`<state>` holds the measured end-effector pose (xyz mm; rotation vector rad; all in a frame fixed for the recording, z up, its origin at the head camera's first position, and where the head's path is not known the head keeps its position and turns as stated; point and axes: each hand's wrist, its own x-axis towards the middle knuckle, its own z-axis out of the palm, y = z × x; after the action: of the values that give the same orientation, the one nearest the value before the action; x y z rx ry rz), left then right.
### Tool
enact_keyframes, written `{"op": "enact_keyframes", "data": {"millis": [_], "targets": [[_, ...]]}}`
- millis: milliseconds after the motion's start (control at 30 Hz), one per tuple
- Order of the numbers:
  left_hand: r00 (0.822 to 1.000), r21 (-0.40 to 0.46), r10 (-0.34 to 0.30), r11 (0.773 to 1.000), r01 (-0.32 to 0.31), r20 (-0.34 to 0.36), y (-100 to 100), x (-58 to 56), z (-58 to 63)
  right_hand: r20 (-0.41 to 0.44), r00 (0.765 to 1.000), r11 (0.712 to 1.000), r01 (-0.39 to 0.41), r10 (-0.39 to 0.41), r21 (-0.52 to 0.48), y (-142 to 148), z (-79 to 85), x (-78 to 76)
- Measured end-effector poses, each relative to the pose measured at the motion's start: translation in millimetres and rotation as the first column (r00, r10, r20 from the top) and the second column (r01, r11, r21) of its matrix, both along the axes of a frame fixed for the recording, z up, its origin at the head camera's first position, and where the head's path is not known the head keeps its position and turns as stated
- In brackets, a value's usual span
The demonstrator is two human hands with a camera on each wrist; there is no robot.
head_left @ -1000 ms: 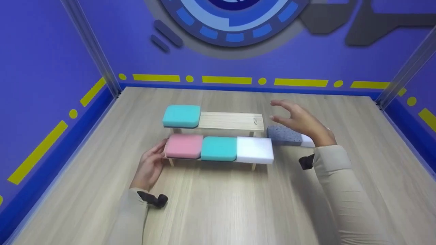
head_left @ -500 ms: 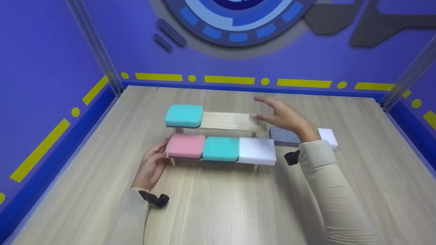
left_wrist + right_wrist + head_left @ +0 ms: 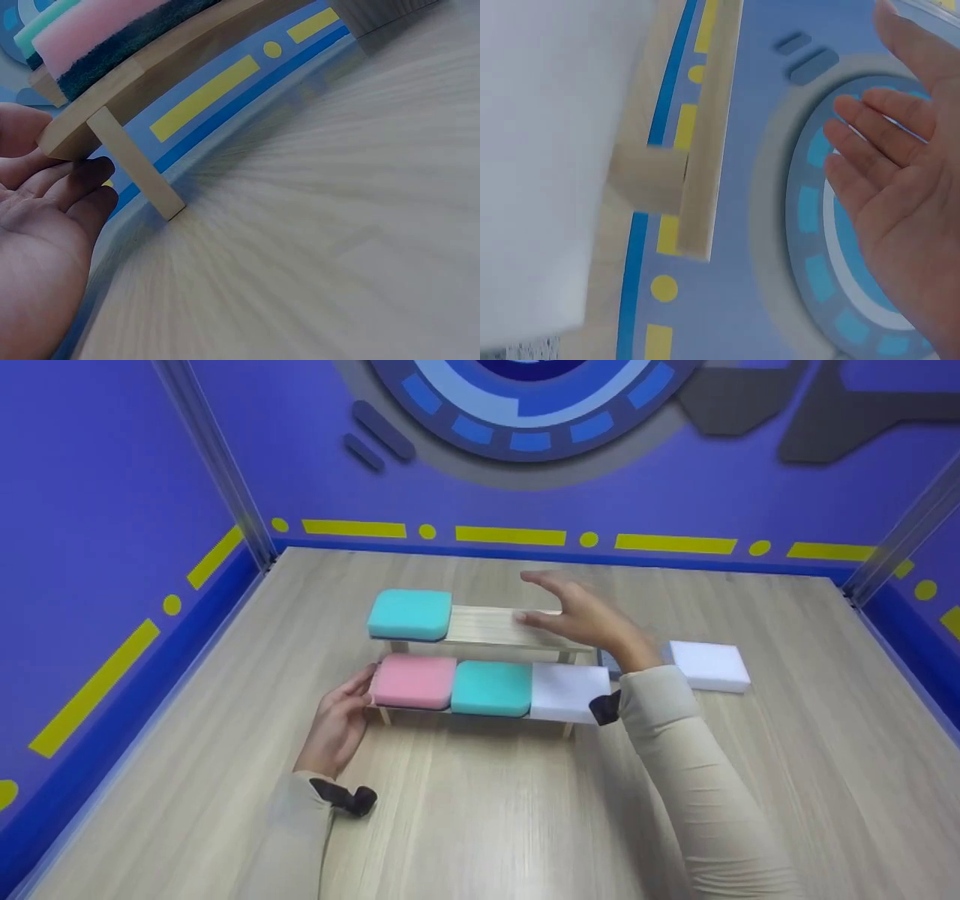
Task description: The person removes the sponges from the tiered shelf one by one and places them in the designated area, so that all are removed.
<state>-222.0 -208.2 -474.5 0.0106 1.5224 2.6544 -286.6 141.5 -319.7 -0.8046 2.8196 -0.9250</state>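
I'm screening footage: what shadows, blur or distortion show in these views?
Head: soft shadow on the tabletop beside the right sleeve; left wrist: dim, the shelf looks bowed, probably by the lens; right wrist: the white block looks washed out, its edge blurred.

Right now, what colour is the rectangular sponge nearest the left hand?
The sponge is pink above and dark below, clearest in the left wrist view.

Pale wood-grain table [image 3: 465, 817]; low wooden front shelf [image 3: 157, 73] stands on it, rear shelf [image 3: 480, 624] just behind. On front one, left to right in tight row: pink sponge [image 3: 414, 679], teal sponge [image 3: 492, 687], white block [image 3: 566, 686]. On rear one, left end: turquoise sponge [image 3: 410, 613]. Directly on table, right: white slab [image 3: 709, 665], mostly hidden grey slab [image 3: 609, 663].
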Motion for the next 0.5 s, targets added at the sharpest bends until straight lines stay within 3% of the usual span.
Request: {"op": "enact_keyframes", "data": {"millis": [500], "targets": [[1.0, 0.0, -0.02, 1.0, 0.02, -0.005, -1.2, 1.5, 0.4, -0.006, 1.0, 0.998, -0.023, 0.022, -0.062, -35.7, -7.6, -2.4]]}}
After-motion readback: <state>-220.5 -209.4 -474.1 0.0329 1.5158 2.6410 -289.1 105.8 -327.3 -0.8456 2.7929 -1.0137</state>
